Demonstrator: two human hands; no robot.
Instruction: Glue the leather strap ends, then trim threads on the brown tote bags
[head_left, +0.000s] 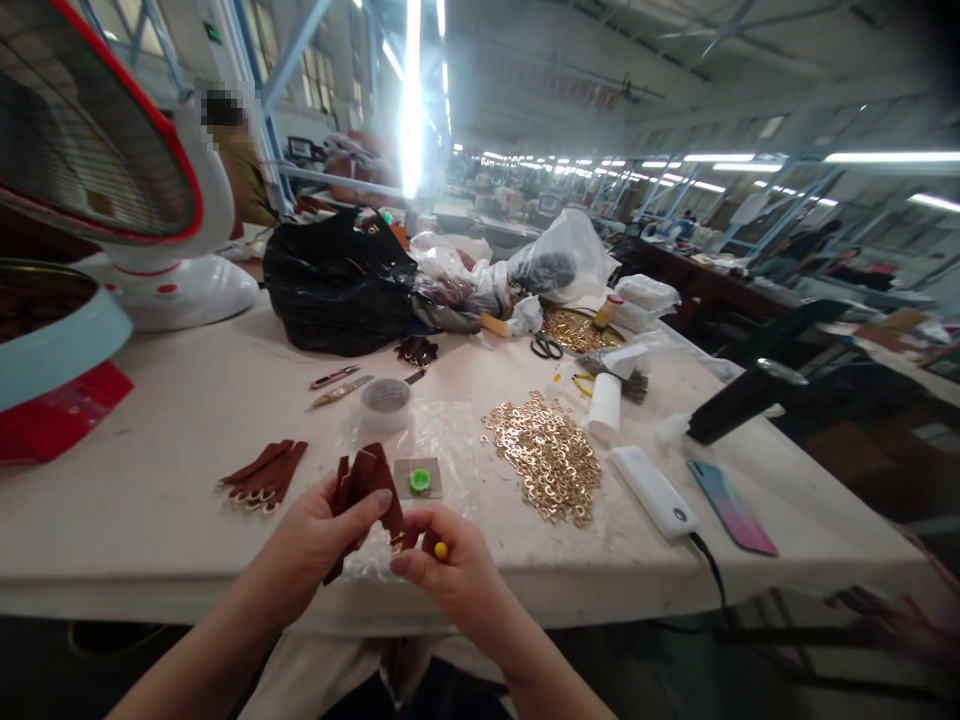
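Note:
Several brown leather strips point(379, 475) are in my left hand point(319, 535), its thumb pressed over them. My right hand point(450, 560) is closed at the lower end of one strip, where a small gold ring point(397, 542) shows at the fingertips. A yellow ball-shaped tip point(441, 551) sticks out between the right fingers; the rest of that item is hidden. Just beyond the hands, a green cap point(420, 480) sits on a small square plate. To the left lie finished-looking brown strips with gold rings point(266, 475). A pile of gold rings point(546, 458) is on the right.
Behind the hands are a tape roll point(385, 403), a knife point(341, 391), scissors point(546, 346) and a black bag point(337, 285). A white power bank point(652, 490) and a phone point(731, 506) lie right. A fan point(165, 290) stands left; a person is behind it.

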